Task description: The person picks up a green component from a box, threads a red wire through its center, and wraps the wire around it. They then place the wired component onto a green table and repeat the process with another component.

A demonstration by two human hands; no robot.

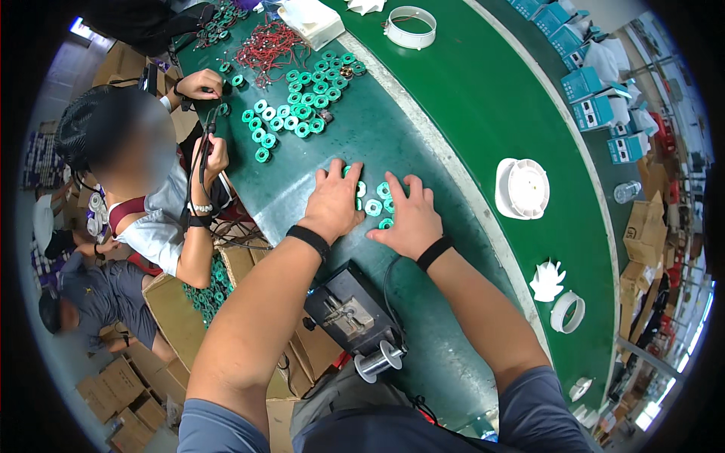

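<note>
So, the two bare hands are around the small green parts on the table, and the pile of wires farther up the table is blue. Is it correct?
Not quite: the head view shows that the pile of wires is red. The left hand and right hand are indeed around the small green parts on the table.

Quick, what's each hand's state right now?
Left hand: open, fingers spread by small green parts.
Right hand: open, thumb and fingers spread around several.

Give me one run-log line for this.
left hand: open, beside small green parts; right hand: open, on their right; nearby: wire spool
</note>
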